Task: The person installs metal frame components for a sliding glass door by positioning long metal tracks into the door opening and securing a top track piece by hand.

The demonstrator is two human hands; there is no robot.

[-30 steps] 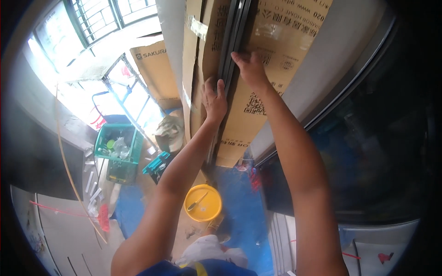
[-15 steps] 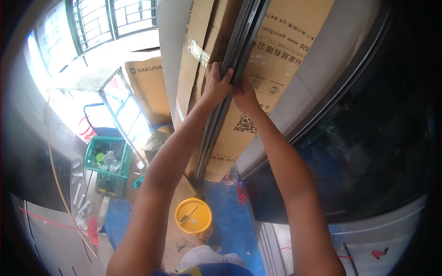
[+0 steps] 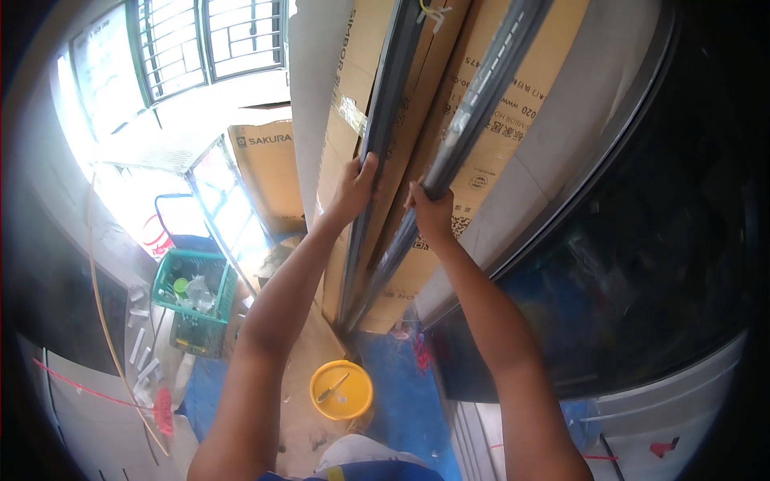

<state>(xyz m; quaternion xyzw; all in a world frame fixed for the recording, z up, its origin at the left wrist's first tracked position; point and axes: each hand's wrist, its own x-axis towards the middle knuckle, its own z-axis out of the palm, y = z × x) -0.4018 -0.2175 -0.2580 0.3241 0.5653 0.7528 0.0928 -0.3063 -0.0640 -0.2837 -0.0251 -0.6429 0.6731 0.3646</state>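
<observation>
Two long dark grey metal profiles stand leaning against tall cardboard boxes, close at the foot and spread apart higher up. My left hand (image 3: 356,190) is closed round the left profile (image 3: 389,104). Its fingers wrap the edge, with the thumb up along it. My right hand (image 3: 431,212) grips the right profile (image 3: 464,132), which tilts to the right and has a slotted, shiny face. A yellow-white tie or cord (image 3: 434,14) hangs near the top of the left profile. Behind both profiles is a brown printed cardboard box (image 3: 513,96).
A yellow round lid or bucket (image 3: 342,407) with a small tool on it stands below my hands. Left are a green basket (image 3: 167,298) of odds and ends, a glass-sided frame (image 3: 200,160) and another carton (image 3: 269,180). A dark glossy panel (image 3: 609,280) fills the right side.
The two profiles were together between my hands; now they are apart, the right one swung to the right. Both hands have moved lower, each gripping one profile.
</observation>
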